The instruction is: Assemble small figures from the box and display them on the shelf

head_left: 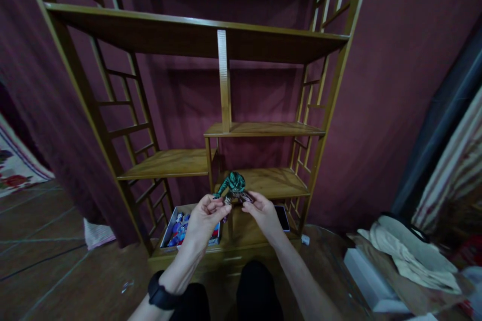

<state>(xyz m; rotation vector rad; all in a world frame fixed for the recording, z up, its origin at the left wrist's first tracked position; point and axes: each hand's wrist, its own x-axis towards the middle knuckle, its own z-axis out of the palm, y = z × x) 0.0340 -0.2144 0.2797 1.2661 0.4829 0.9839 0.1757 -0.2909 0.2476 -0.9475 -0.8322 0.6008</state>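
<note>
Between my two hands I hold a shiny green and dark reddish toy figure (pixel 234 183) up in front of the shelf unit. My left hand (pixel 208 214) pinches it at the left side, thumb and fingers closed. On the other side my right hand (pixel 262 210) grips a reddish lower part of it. The fingers cover some of the figure's lower portion. Behind my left hand, a white open box (pixel 170 233) with several blue, purple and red toy pieces sits on the lowest board.
A wooden shelf unit (pixel 259 131) with staggered boards stands against the purple wall. Beyond my right hand lies a dark-screened tablet or phone (pixel 281 217). Cloth (pixel 410 256) and a white box (pixel 371 281) are on the floor at right. My knees (pixel 259 288) are below.
</note>
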